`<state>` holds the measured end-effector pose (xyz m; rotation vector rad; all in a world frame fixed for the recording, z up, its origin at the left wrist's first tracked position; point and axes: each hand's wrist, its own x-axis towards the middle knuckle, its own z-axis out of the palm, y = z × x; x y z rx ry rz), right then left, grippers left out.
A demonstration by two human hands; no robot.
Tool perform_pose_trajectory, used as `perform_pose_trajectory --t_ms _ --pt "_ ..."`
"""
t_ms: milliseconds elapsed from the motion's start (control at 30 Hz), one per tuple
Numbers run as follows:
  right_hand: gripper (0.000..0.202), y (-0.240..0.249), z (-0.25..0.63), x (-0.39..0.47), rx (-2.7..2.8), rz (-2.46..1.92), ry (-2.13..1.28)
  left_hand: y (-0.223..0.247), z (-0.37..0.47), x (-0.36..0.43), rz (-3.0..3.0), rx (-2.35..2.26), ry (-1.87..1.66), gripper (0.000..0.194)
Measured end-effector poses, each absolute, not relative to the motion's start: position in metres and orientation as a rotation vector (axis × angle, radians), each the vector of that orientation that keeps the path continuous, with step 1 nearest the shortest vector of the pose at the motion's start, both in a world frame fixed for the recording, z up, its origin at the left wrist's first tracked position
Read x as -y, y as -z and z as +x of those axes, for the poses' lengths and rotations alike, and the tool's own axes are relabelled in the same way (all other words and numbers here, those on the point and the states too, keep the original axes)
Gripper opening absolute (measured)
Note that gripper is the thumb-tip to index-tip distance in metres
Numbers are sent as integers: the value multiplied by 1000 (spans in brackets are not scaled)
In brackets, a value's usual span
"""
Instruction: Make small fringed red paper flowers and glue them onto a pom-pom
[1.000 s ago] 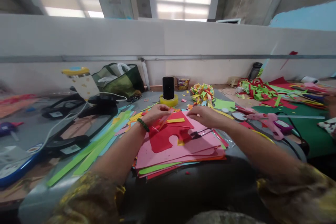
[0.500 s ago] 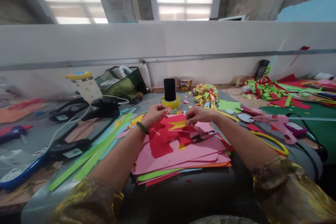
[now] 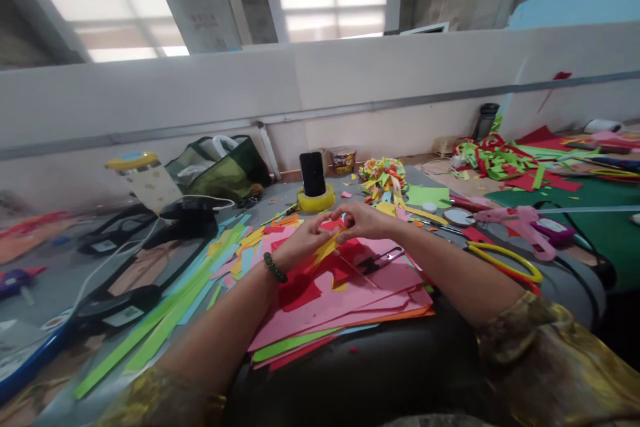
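My left hand (image 3: 306,240), with a green bead bracelet at the wrist, and my right hand (image 3: 364,221) meet fingertip to fingertip above a stack of coloured paper (image 3: 325,307). A yellow paper piece (image 3: 326,250) hangs between them, pinched by both hands. Beneath lies cut red paper (image 3: 299,290) on the pink top sheets. Small black-handled scissors (image 3: 373,261) rest on the stack by my right wrist. A thin pale stick or strip crosses the paper beside them.
A phone (image 3: 313,175) stands in a yellow tape roll (image 3: 316,199) behind the hands. Green strips (image 3: 170,310) lie left. At right are yellow-handled scissors (image 3: 505,261), a pink glue gun (image 3: 520,223) and a paper-strip pompom (image 3: 384,177). A lidded cup (image 3: 145,180) stands back left.
My hands have come together, and the yellow paper, earlier in my right hand only, is now between both. The view has shifted slightly, moving the surroundings left in the picture.
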<state>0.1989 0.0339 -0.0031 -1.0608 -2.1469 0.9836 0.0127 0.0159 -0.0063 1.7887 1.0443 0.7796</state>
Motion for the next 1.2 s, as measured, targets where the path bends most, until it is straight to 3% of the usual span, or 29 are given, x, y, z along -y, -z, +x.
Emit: perform_pose_trajectory --t_ms 67,233,400,600,700,833,1100,1200 --pt "15 2 197 -33 2159 -1043 -995 3 14 -12 1791 -1113 -735 55" --pt "16 1 191 -35 2116 -1058 -1017 -6 16 -8 1805 -1027 -741 54" --pt "26 -15 206 -35 2012 -1076 -1006 -7 13 -10 1731 -975 -509 51" --pt "36 -66 273 -10 1696 -1031 -733 -5 5 -20 1586 -1049 -626 58" --pt "36 -76 297 6 1616 -1258 -493 -2 6 -23 1646 -1061 -624 56" --pt "23 -63 318 14 1760 -1823 -236 -2 9 -18 1889 -1070 -515 40" --pt "17 -22 357 24 1831 -2261 -268 -2 16 -4 2367 -999 -455 34" --pt "20 -21 360 33 1862 -2352 -240 6 20 -5 2404 -976 -410 20"
